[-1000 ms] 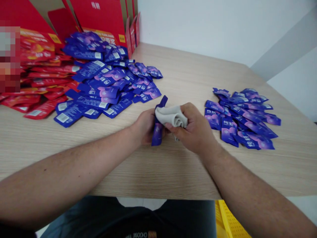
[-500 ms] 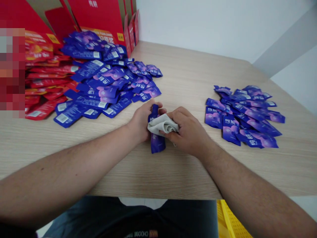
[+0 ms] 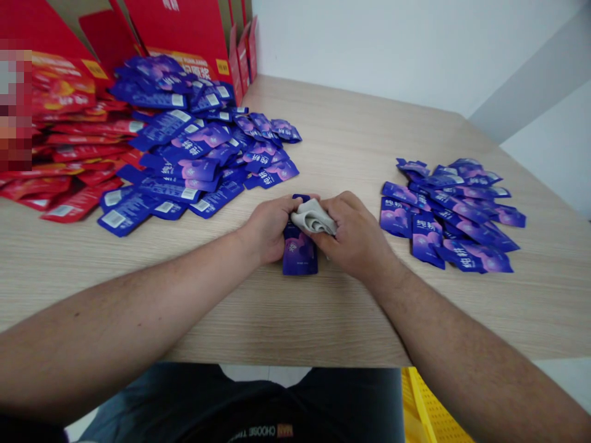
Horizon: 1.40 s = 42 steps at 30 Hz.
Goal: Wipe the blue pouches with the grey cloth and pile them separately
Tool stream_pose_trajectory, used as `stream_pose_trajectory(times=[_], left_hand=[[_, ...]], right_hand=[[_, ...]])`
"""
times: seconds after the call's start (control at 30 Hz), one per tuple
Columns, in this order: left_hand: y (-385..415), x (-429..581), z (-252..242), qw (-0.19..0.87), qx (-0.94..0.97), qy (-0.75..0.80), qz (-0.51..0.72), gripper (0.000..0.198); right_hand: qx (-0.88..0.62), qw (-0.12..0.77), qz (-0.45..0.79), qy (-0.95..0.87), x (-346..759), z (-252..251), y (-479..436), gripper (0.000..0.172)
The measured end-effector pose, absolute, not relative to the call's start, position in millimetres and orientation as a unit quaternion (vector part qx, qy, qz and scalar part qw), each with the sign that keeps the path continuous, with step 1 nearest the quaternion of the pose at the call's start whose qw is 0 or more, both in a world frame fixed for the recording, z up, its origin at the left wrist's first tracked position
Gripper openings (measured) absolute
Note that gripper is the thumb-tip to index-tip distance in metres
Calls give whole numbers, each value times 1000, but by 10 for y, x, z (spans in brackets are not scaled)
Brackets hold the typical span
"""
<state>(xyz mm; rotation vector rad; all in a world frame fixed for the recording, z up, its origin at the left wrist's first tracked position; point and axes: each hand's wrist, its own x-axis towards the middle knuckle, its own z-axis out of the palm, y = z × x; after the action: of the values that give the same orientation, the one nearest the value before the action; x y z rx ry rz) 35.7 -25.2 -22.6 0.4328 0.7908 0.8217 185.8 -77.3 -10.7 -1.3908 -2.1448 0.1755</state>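
Note:
Near the front of the table, my left hand [image 3: 269, 229] is closed on the left side of a purple-blue pouch [image 3: 300, 253], whose printed front faces up. My right hand [image 3: 353, 234] grips a folded light grey cloth [image 3: 314, 216] and presses it on the pouch's upper part. The cloth and the fingers cover much of the pouch's top half. Left of my hands lies a big heap of similar blue pouches [image 3: 198, 144]. A smaller pile of blue pouches [image 3: 455, 209] is off to the right.
Red pouches [image 3: 83, 154] are stacked at the far left, before tall red cardboard boxes [image 3: 184, 31]. The wooden table [image 3: 341, 129] meets a white wall [image 3: 360, 43] at the back. Below its front edge, at the right, is a yellow plastic crate [image 3: 431, 406].
The pouch has turned flatter, showing more of its front. The cloth has moved up and slightly right on it, along with my right hand.

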Motion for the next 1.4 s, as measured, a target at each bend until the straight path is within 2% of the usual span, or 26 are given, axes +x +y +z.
stream_pose_trajectory(times=[0.1, 0.2, 0.27, 0.43, 0.53, 0.73, 0.87, 1.0, 1.13, 1.23, 1.4], left_hand=[[-215, 326, -190, 794, 211, 384, 421, 27], [-157, 276, -162, 782, 210, 382, 445, 30], [-152, 262, -156, 784, 212, 374, 449, 31], [-280, 341, -180, 837, 236, 356, 343, 23], [-331, 378, -186, 851, 237, 352, 308, 25], [-298, 302, -137, 840, 215, 359, 345, 23], [-280, 277, -124, 811, 256, 363, 380, 24], [-223, 214, -127, 707, 410, 416, 399, 23], [-113, 49, -60, 441, 705, 462, 307, 27], [-63, -60, 40, 286, 815, 446, 236, 35], [4, -149, 302, 226, 824, 457, 247, 36]], right_hand=[[-437, 257, 129, -852, 1817, -74, -829, 20], [-368, 210, 209, -881, 1791, -46, -876, 22], [-363, 189, 221, -885, 1802, -38, -877, 24], [-487, 262, 80, -829, 1908, -22, -794, 26], [-546, 287, 17, -787, 1957, -10, -757, 24], [-607, 337, -66, -717, 2091, 51, -674, 16], [-642, 374, -59, -667, 2191, 88, -611, 13], [-648, 367, -13, -668, 2203, 69, -589, 14], [-638, 358, -5, -682, 2186, 35, -580, 12], [-631, 354, -5, -690, 2188, 14, -570, 13], [-628, 353, 7, -693, 2197, 1, -567, 15]])
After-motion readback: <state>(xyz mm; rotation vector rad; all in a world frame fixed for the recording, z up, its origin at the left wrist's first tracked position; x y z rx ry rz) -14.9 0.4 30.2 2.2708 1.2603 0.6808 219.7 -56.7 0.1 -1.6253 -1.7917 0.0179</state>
